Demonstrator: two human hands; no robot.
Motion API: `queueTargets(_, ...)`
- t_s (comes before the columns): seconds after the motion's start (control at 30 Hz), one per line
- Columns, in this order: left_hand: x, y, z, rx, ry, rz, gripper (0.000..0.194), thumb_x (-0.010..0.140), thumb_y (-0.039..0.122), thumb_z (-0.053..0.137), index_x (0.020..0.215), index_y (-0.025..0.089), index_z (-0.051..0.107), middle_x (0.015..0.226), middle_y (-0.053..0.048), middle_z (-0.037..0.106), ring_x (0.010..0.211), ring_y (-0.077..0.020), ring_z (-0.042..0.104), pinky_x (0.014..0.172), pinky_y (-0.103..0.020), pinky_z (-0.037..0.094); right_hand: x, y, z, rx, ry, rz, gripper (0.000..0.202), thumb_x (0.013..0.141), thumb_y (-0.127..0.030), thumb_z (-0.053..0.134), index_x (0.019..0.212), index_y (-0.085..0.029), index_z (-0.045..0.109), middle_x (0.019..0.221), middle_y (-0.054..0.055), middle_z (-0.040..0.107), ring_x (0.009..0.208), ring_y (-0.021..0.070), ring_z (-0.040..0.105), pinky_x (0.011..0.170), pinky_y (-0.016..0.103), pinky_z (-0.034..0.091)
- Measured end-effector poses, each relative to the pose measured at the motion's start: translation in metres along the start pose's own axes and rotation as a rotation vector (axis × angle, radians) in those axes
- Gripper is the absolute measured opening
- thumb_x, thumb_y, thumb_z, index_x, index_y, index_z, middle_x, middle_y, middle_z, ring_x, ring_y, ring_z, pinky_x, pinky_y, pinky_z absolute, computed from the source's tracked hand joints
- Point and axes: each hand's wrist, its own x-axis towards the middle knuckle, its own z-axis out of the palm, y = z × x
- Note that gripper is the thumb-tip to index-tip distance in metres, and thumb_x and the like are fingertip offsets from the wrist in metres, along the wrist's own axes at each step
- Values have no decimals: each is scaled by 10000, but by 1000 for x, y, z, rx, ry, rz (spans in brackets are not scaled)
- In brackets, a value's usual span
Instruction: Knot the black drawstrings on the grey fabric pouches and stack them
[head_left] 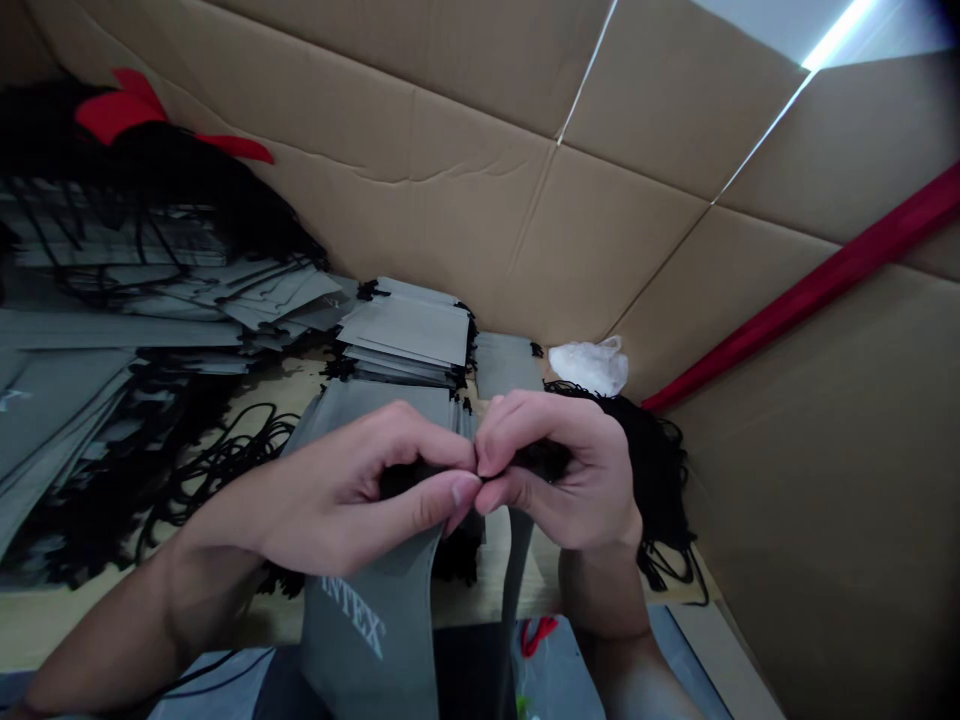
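Note:
My left hand and my right hand meet at their fingertips near the middle of the view, both pinched. Between them they grip the upper edge of a grey pouch with white "INTEX" lettering, which hangs below my left hand. A narrow grey strip hangs beneath my right hand. Whatever lies right at the fingertips is too small and covered to make out. Behind my hands stands a stack of grey pouches with black cord ends.
Many grey pouches and black cords are piled at left, with red pieces on top. White plastic and a black cord bundle lie at right. Cardboard walls enclose the back; a red strip slants across.

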Motion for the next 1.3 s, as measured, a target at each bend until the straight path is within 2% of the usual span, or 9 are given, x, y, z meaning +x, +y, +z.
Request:
queueTargets(0.13, 0, 1, 1, 17, 77, 27, 377, 1095, 271, 627, 721, 225, 623, 624, 3, 585, 569, -144, 548, 488, -235, 445, 1, -3, 8, 89, 36, 61, 268, 860, -295, 1028, 927, -225, 777, 805, -29, 760, 627, 111, 656, 572, 251, 545)
queueTargets(0.37, 2, -1, 4, -244, -1, 77, 372, 1061, 187, 566, 705, 210, 463, 551, 36, 393, 488, -114, 382, 467, -279, 312, 6, -2, 24, 295, 120, 57, 276, 915, -376, 988, 914, -229, 754, 769, -20, 763, 626, 122, 709, 574, 246, 594)
queueTargets(0.5, 4, 3, 2, -91, 80, 64, 363, 1086, 188, 545, 730, 205, 475, 598, 41, 421, 514, -102, 404, 492, -281, 311, 7, -12, 14, 93, 155, 147, 342, 854, -477, 1021, 919, -246, 777, 766, -16, 772, 595, 136, 698, 523, 251, 580)
queueTargets(0.6, 6, 3, 0, 103, 172, 76, 306, 1083, 166, 543, 778, 195, 552, 643, 41, 512, 544, -95, 444, 517, -276, 327, 7, -21, 3, -145, 199, 218, 367, 836, -441, 1041, 1074, -269, 822, 856, -12, 808, 666, 143, 750, 534, 231, 592)
queueTargets(0.67, 7, 1, 0, 172, 194, 87, 281, 1082, 155, 540, 807, 192, 582, 654, 47, 514, 555, -95, 448, 532, -272, 339, 7, -24, -1, -217, 219, 208, 353, 864, -379, 1027, 1137, -279, 828, 922, -11, 823, 741, 144, 783, 570, 221, 605)
queueTargets(0.8, 7, -4, 2, 249, 219, 105, 248, 1076, 136, 526, 842, 192, 584, 676, 50, 503, 581, -103, 451, 554, -275, 346, 6, -26, -1, -239, 217, 209, 337, 880, -293, 1015, 1162, -271, 833, 952, -13, 824, 766, 130, 776, 574, 208, 574)
queueTargets(0.93, 5, -6, 4, 327, 226, 142, 243, 1049, 104, 516, 830, 207, 539, 682, 43, 488, 594, -123, 428, 574, -297, 343, 6, -29, 1, -270, 230, 240, 278, 895, -340, 1001, 1100, -252, 835, 914, -2, 821, 719, 136, 751, 543, 214, 569)
queueTargets(1.13, 6, -7, 7, 382, 241, 192, 220, 1049, 97, 498, 866, 212, 539, 741, 12, 534, 655, -151, 475, 604, -320, 366, 10, -32, 0, -302, 197, 255, 232, 913, -405, 977, 981, -234, 835, 809, -12, 794, 633, 121, 687, 498, 211, 527)
queueTargets(1.3, 5, -9, 7, 368, 188, 207, 211, 1076, 92, 500, 901, 209, 512, 773, 21, 512, 695, -151, 466, 632, -327, 353, 8, -29, -1, -289, 152, 229, 223, 927, -390, 968, 962, -225, 823, 766, -32, 753, 588, 94, 598, 503, 212, 470)
